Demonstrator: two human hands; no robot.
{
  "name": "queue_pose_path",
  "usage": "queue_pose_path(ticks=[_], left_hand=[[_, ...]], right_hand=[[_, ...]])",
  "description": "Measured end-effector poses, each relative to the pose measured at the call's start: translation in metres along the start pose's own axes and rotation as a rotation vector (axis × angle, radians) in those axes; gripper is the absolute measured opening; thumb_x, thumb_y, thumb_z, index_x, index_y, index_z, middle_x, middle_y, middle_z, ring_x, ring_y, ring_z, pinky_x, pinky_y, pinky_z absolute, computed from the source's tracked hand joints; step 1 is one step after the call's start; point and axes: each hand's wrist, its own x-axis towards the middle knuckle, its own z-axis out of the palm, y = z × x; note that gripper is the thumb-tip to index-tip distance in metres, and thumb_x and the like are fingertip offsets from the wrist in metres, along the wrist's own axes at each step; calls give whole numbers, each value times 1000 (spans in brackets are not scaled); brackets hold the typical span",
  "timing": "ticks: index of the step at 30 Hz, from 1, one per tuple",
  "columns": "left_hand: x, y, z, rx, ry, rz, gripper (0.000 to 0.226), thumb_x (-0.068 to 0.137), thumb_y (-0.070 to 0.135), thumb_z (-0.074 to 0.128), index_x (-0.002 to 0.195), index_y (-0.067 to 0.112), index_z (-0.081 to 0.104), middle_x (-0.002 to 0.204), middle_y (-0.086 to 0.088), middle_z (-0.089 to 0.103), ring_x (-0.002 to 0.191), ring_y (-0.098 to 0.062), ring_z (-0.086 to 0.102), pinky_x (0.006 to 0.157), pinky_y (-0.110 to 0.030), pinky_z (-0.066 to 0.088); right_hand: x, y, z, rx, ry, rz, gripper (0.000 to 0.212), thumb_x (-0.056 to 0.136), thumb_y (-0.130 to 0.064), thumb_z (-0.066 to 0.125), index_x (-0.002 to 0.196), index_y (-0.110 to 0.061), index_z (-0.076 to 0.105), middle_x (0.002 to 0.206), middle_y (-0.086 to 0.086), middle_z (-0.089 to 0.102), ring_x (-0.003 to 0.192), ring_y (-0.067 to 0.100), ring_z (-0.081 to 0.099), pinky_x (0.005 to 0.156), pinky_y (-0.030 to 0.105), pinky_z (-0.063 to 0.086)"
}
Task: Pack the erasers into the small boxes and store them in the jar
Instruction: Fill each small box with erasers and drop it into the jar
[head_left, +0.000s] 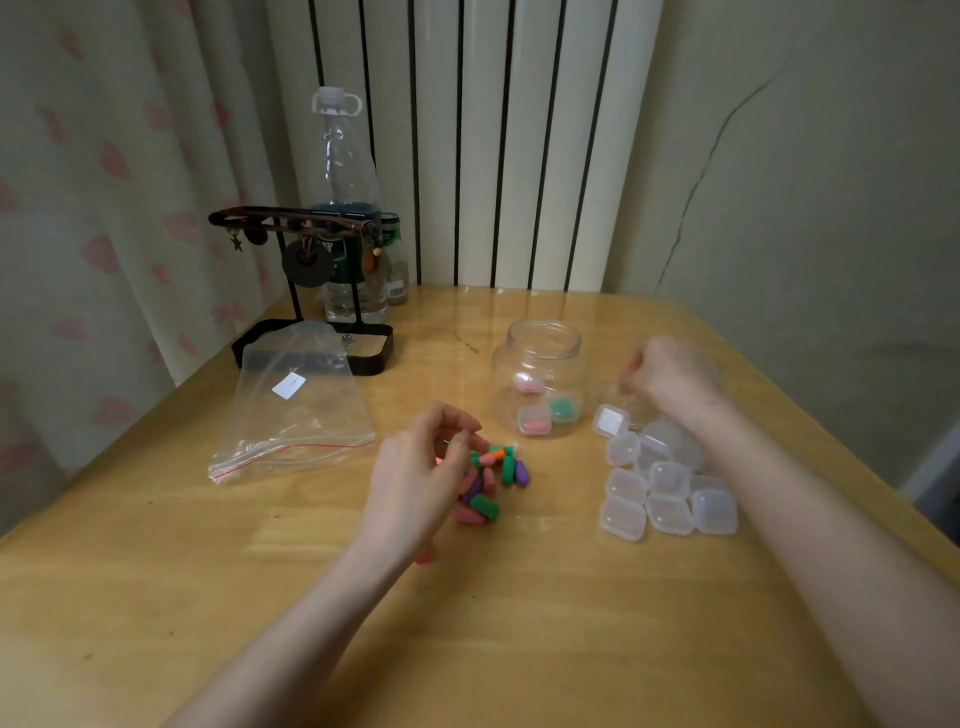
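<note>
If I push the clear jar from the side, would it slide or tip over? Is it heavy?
It would probably slide: the jar looks squat and wide-bodied, standing upright on the glossy table. It is likely light, since it seems to be thin clear plastic and holds only three small boxes. Those may shift inside.

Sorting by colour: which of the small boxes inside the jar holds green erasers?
The small clear plastic box at the clear jar's bottom right; the other two boxes inside hold pink.
</note>
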Motion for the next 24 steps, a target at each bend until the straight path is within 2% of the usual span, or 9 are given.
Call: queue_pose_path(ticks=[2, 7, 9, 11, 13, 15, 18, 21, 24], left_hand=[[-2, 3, 2, -15, -20, 13, 14, 95, 10, 47, 97, 17, 60, 84, 11, 69, 71, 9, 63, 50, -12, 48], [-5, 5, 5, -90, -76, -8, 15, 96, 7, 46, 99, 12, 60, 84, 7, 67, 66, 9, 62, 45, -11, 45], [-3, 3, 4, -168, -105, -65, 15, 96, 7, 46, 100, 10, 60, 86, 2, 69, 61, 6, 61, 43, -11, 43], [-2, 4, 4, -238, -163, -85, 16, 95, 10, 49, 107, 13, 60, 93, 1, 70, 67, 2, 63, 49, -13, 46], [-3, 5, 7, -293, -241, 7, 26, 94, 13, 53, 119, 21, 55, 109, 5, 67, 89, -4, 65, 69, -16, 53], [-9, 8, 11, -334, -318, 115, 41, 95, 18, 51, 135, 25, 43, 129, 14, 53, 114, 2, 54, 88, -14, 47], [-15, 9, 17, -372, -370, 183, 46, 95, 24, 43, 140, 17, 39, 139, 10, 47, 128, 1, 43, 102, -17, 38], [-16, 8, 17, -446, -402, 152, 44, 94, 24, 42, 136, 12, 44, 134, 2, 54, 123, -3, 50, 102, -23, 42], [-16, 9, 16, -471, -438, 155, 46, 94, 25, 42, 139, 13, 39, 139, 1, 49, 129, -5, 45, 106, -30, 41]], right_hand=[[-8, 4, 16, -94, -165, -10, 32, 75, -45, 73, 98, -23, 70, 106, 5, 68, 111, 28, 56, 90, 36, 40], [-23, 2, 34, -128, -43, -143, 18, 78, -35, 71, 92, -25, 65, 102, 3, 68, 109, 25, 54, 89, 35, 37], [-27, 4, 24, 104, 71, -137, 16, 82, -29, 70, 95, -23, 63, 92, 2, 67, 95, 24, 60, 80, 33, 43], [-42, 4, 6, 578, 58, -116, 12, 84, -19, 69, 94, -19, 63, 80, 2, 64, 74, 21, 62, 65, 29, 46], [-71, -2, -10, 1064, -220, -109, 13, 82, -8, 68, 94, -14, 67, 83, 9, 68, 64, 20, 65, 56, 25, 50], [-99, -9, -10, 1381, -559, -96, 20, 74, -6, 67, 94, -10, 67, 90, 13, 71, 64, 20, 68, 56, 26, 55], [-124, -16, 2, 1639, -841, -56, 37, 71, 2, 61, 108, 1, 61, 94, 18, 70, 78, 23, 71, 65, 29, 59], [-130, -18, 10, 1795, -887, -14, 46, 67, 0, 66, 111, 7, 56, 96, 20, 69, 84, 24, 71, 68, 32, 58], [-134, -17, 13, 1864, -869, 1, 35, 60, -7, 68, 92, 3, 57, 80, 15, 70, 76, 21, 71, 63, 28, 58]])
